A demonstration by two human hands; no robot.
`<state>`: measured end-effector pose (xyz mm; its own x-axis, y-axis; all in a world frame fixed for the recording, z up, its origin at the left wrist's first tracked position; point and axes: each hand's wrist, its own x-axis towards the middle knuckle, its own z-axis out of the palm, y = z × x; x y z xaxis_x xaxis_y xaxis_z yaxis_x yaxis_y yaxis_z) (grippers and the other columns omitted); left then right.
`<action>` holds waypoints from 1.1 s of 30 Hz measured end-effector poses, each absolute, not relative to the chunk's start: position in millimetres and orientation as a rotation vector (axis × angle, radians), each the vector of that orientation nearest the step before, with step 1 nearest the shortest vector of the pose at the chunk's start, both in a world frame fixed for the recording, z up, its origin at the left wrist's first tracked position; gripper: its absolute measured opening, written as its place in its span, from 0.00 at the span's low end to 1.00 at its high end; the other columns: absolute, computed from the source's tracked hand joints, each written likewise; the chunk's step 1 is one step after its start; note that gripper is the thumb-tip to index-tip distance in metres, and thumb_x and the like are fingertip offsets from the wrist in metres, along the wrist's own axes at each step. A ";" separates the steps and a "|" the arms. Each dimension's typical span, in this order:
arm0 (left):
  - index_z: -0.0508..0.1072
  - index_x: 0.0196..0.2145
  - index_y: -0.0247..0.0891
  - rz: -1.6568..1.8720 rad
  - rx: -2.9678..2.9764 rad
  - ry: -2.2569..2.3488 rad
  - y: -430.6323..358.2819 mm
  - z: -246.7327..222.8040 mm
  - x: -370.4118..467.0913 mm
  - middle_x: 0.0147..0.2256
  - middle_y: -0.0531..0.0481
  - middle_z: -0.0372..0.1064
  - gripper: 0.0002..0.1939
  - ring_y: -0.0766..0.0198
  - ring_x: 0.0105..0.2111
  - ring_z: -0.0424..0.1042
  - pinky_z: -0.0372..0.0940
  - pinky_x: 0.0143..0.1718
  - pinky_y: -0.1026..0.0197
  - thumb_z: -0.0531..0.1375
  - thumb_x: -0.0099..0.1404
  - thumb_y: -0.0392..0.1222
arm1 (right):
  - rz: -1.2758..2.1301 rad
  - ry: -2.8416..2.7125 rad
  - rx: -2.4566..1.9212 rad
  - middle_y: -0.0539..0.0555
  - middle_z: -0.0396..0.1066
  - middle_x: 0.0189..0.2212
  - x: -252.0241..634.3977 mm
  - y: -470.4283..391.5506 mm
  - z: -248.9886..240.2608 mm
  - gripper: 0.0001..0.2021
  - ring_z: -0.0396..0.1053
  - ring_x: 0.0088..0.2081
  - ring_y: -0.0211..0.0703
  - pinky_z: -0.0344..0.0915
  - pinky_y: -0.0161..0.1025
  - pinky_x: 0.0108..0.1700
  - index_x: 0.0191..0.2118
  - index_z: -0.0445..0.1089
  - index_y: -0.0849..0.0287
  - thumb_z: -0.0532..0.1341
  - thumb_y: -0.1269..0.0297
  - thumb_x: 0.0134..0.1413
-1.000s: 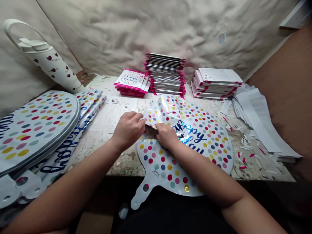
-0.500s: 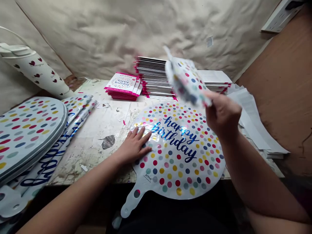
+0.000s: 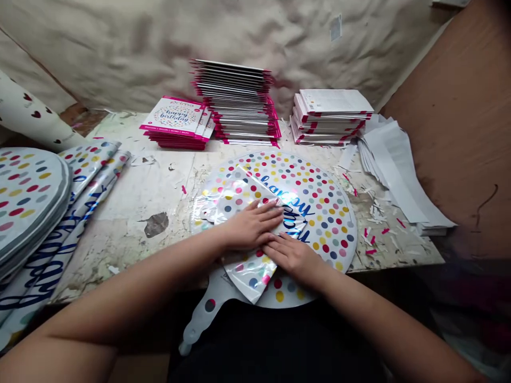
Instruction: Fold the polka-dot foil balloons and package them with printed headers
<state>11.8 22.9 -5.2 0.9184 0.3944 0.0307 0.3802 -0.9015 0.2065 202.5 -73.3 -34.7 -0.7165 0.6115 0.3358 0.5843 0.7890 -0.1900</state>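
A round, flat foil balloon (image 3: pixel 333 213) with coloured dots and blue "happy birthday" lettering lies at the table's front edge. Its tail hangs over that edge toward the lower left. On top of it rests a second dotted foil balloon (image 3: pixel 235 194), folded into a smaller packet. My left hand (image 3: pixel 253 226) lies flat across the middle of this folded balloon, fingers stretched to the right. Close beside it, my right hand (image 3: pixel 297 260) presses down on the packet's right side, fingers extended and nearly touching the left hand. The lettering is partly covered.
Dotted flat balloons (image 3: pixel 27 197) are piled at left, over rolled foil (image 3: pixel 99 186). Printed packets (image 3: pixel 175 117), a tall packet stack (image 3: pixel 239 106) and another stack (image 3: pixel 331 114) stand behind. White paper strips (image 3: pixel 399 165) and scraps lie at right. A heart-patterned tumbler (image 3: pixel 35 114) leans at left.
My right hand has come down from the air with the folded balloon, which now lies on the flat one. My left hand has moved right onto it. The view has shifted somewhat.
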 end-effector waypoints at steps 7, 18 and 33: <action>0.44 0.64 0.39 -0.016 2.752 1.310 72.6 -14.2 -1.1 0.64 0.42 0.37 0.31 0.45 0.63 0.36 0.38 0.57 0.36 0.39 0.68 0.56 | 0.259 -2.667 -0.963 0.60 0.62 0.55 202.9 -75.0 -28.7 0.19 0.57 0.58 0.46 0.57 0.49 0.58 0.55 0.63 0.63 0.46 0.75 0.61; 0.40 0.64 0.42 -0.050 2.826 1.072 59.8 -21.9 3.7 0.65 0.45 0.36 0.31 0.52 0.64 0.36 0.38 0.59 0.43 0.37 0.68 0.56 | 0.775 -1.696 -1.367 0.57 0.63 0.54 260.0 -38.3 -14.8 0.23 0.63 0.52 0.47 0.67 0.44 0.49 0.53 0.62 0.54 0.57 0.69 0.48; 0.41 0.64 0.41 -0.088 2.765 1.173 58.4 -18.3 4.4 0.65 0.42 0.35 0.32 0.47 0.63 0.35 0.37 0.58 0.39 0.39 0.67 0.58 | 0.266 -1.958 -1.848 0.57 0.70 0.37 262.4 -26.2 -15.7 0.14 0.68 0.39 0.51 0.65 0.45 0.37 0.43 0.66 0.58 0.57 0.64 0.48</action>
<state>4.4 58.4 -18.3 0.6951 0.7109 -0.1068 0.7189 -0.6874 0.1029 262.4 -26.2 -15.7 -0.0171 0.9840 0.1772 0.9010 0.0920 -0.4239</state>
